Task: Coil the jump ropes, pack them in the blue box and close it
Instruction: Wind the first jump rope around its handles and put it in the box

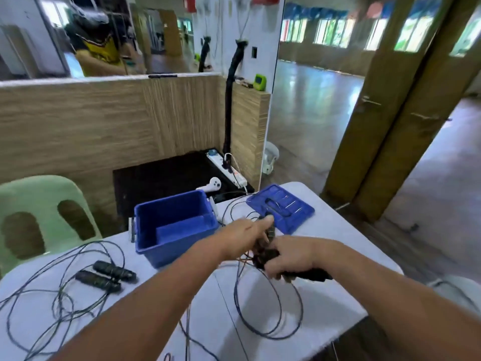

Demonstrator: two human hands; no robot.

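The right hand (291,256) is curled round a black handle (312,274) of a jump rope (268,311), the handle's end sticking out to the right past the palm. Just above and to the left, the left hand (250,229) reaches forward with its fingers closed on a dark part of the same rope; blur hides exactly which part it pinches. The two hands nearly touch, with a tangle of cord between them. Below the right hand the rope's thin dark cord hangs in several round loops that lie on the white table (338,295). The blue box (177,230) stands open just to the left of the hands, near the table's far edge, with nothing visible inside it. Its lid (282,208) lies flat on the table beyond the hands, to the right of the box and apart from it. On the left part of the table a second jump rope (52,295) is spread loose and uncoiled, its two black handles (105,275) side by side. A pale green plastic chair (39,204) stands at the table's left, and a white controller (214,184) sits behind the box.
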